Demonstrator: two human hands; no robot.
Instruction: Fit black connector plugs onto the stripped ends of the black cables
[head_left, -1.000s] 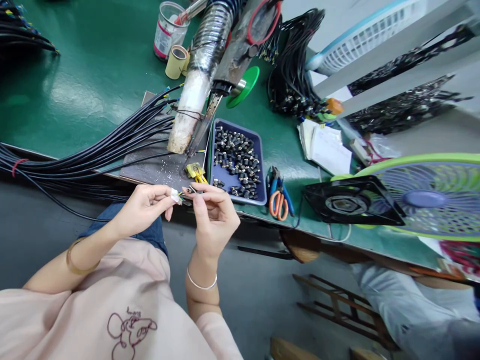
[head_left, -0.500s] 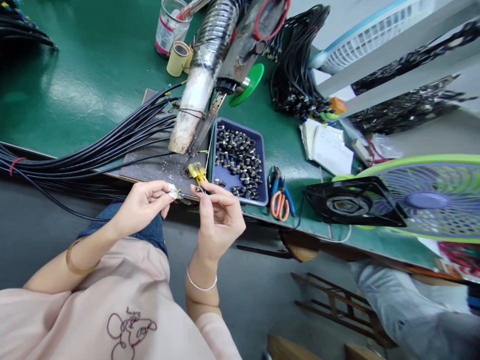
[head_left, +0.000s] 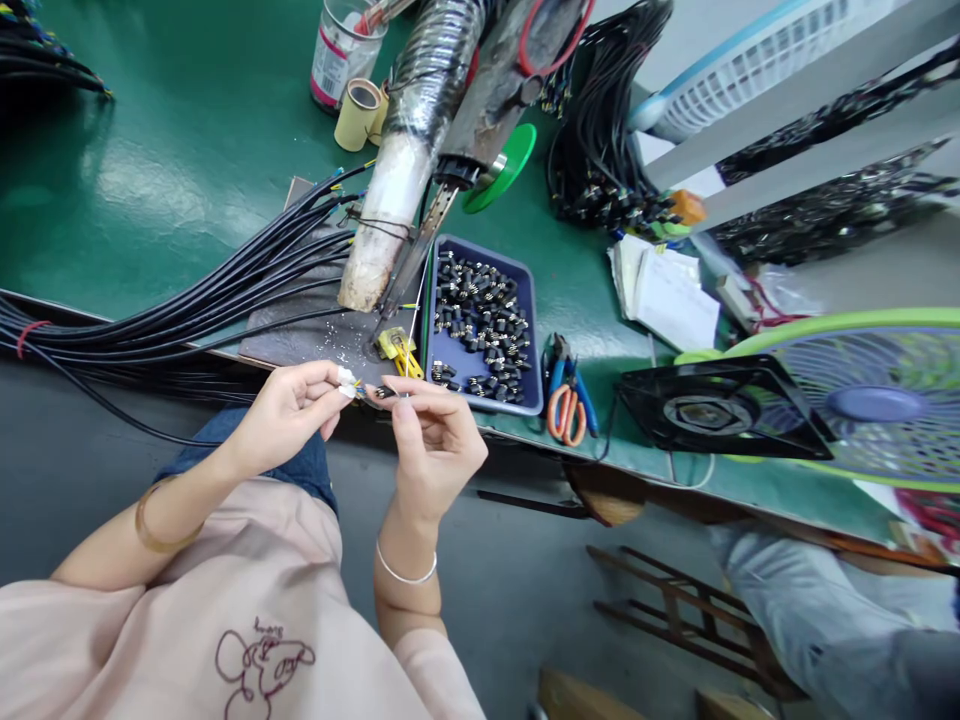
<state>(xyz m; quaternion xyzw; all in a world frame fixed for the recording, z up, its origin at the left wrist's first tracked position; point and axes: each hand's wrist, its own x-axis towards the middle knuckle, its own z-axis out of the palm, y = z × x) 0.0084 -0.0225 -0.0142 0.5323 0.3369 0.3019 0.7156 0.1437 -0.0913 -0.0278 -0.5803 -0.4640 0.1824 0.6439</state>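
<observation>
My left hand (head_left: 296,405), white wraps on its fingertips, pinches a cable end; thin coloured wires (head_left: 360,388) poke out past the fingers. Close beside it, my right hand (head_left: 435,430) is closed in a pinch on a small black connector (head_left: 384,391). A thin bright wire (head_left: 415,320) runs down to those right fingers. The connector's tip is next to the coloured wires; whether they touch I cannot tell. Just beyond the hands lies a yellow tool (head_left: 401,352) on a dark board (head_left: 281,340). The soldering iron (head_left: 420,250) points down above it.
A tray (head_left: 540,350) of black connectors stands right of the board, with orange-handled pliers (head_left: 568,410) beyond. Black cables (head_left: 225,275) cross on the left. A wrapped duct (head_left: 386,210) hangs over the board. Fans (head_left: 720,410) and a person's legs (head_left: 810,610) are at right.
My right hand has shifted slightly left, bringing the connector up close to the wires in my left hand. The left hand is nearly still. The view has shifted a little.
</observation>
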